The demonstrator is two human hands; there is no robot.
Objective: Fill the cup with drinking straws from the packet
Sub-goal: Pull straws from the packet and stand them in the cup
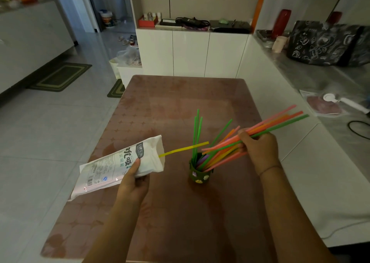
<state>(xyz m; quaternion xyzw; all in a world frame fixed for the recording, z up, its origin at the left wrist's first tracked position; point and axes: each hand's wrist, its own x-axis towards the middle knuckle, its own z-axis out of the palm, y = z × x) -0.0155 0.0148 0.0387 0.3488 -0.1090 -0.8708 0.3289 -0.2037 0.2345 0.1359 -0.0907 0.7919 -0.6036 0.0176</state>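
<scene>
The left hand (133, 182) holds the white packet (118, 166) above the counter's (170, 106) left edge. Its fingers (136, 163) are curled round the packet near the open mouth, and the sealed end hangs out past that edge. One yellow straw (184, 149) pokes from the mouth toward the cup (199, 174). The dark green cup stands upright on the counter, right of the middle. The right hand (260, 150) grips a bundle of straws (276, 123), fingers (245, 136) pinched round its middle. The bundle's lower ends sit in the cup and its upper ends slant toward the right edge. A few green straws (197, 130) stand nearly upright in the cup.
</scene>
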